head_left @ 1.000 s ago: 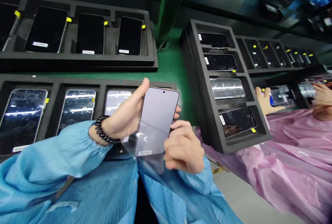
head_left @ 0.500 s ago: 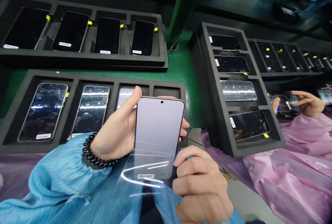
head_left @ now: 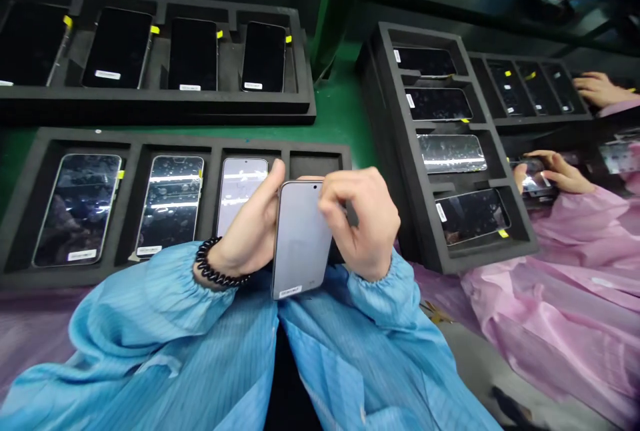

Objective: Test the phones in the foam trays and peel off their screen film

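Observation:
My left hand (head_left: 250, 231) is wrapped round a smartphone (head_left: 301, 241) with a lit, pale grey screen, its thumb along the upper left edge. The phone tilts in front of my chest, with a small white label at its lower end. At its upper right corner is my right hand (head_left: 365, 218), thumb and forefinger pinched over the screen edge; whatever they pinch is hidden. Behind my hands lies a black foam tray (head_left: 175, 140). It bears two dark phones (head_left: 77, 211) and another with a pale screen (head_left: 235, 191), partly behind my left thumb.
At the back left, stacked trays (head_left: 200, 103) hold several dark phones with yellow tabs. On the right, a tall stack of trays (head_left: 493, 134) carries more phones. Beyond it, a co-worker in pink sleeves (head_left: 570, 231) handles a device. A green post (head_left: 335, 11) rises behind.
My right hand has moved from the phone's lower right up to its top right corner. The clear, glare-streaked sheet over the phone's lower end no longer shows. The phone has turned slightly.

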{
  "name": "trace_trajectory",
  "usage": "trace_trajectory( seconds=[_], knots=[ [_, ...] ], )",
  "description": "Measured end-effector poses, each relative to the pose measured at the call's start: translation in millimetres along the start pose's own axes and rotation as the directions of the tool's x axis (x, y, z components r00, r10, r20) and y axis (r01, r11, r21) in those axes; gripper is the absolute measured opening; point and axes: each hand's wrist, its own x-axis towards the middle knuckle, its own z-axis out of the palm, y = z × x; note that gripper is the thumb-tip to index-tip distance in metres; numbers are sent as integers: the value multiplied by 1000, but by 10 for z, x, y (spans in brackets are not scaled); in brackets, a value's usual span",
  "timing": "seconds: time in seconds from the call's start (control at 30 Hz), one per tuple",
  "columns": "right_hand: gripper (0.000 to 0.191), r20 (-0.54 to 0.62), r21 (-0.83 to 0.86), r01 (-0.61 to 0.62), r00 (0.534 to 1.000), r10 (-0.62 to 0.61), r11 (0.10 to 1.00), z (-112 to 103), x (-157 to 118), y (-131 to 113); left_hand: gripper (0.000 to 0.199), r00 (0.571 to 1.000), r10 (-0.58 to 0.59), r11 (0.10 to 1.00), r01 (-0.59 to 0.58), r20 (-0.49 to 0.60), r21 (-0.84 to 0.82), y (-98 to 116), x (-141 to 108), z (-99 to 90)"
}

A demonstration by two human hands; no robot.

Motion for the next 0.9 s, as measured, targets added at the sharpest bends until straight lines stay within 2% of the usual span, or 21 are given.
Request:
trace_trajectory(
  seconds=[0.07, 0.13, 0.23, 0.3, 0.37, 0.47, 0.57, 0.67, 0.77, 0.9],
  knots=[
    [16, -9, -9, -64, 998, 64, 998, 71, 8, 46, 68, 1000, -25, 999, 25, -3, -29, -60, 32, -22],
    [16, -3, 62, -136, 991, 136, 989, 100, -77, 50, 69, 997, -70, 995, 71, 8, -74, -111, 29, -67],
    [15, 1, 227, -231, 972, 237, 946, 60, -298, 7, 68, 972, -222, 963, 231, 75, -142, -169, -29, -152],
    [8, 51, 291, -293, 955, 291, 911, 2, -439, -27, 67, 942, -312, 930, 329, 124, -162, -205, -87, -203],
    [2, 91, 274, -339, 941, 327, 900, -54, -540, -54, 66, 923, -354, 911, 376, 151, -167, -251, -152, -241],
    [10, 101, 92, -359, 931, 350, 929, -120, -609, -81, 68, 933, -318, 917, 348, 171, -197, -356, -255, -284],
    [21, 190, -70, -301, 932, 309, 951, -169, -630, -90, 74, 936, -280, 917, 326, 213, -231, -511, -351, -349],
    [28, 296, -81, -228, 924, 242, 970, -186, -631, -71, 80, 928, -298, 913, 345, 222, -218, -671, -401, -430],
    [29, 283, 49, -176, 946, 155, 983, -130, -571, -19, 85, 936, -323, 920, 344, 138, -187, -761, -393, -464],
    [31, 243, 292, -63, 970, -10, 954, 42, -385, 51, 83, 953, -302, 948, 299, -17, -106, -733, -342, -414]
  ],
)
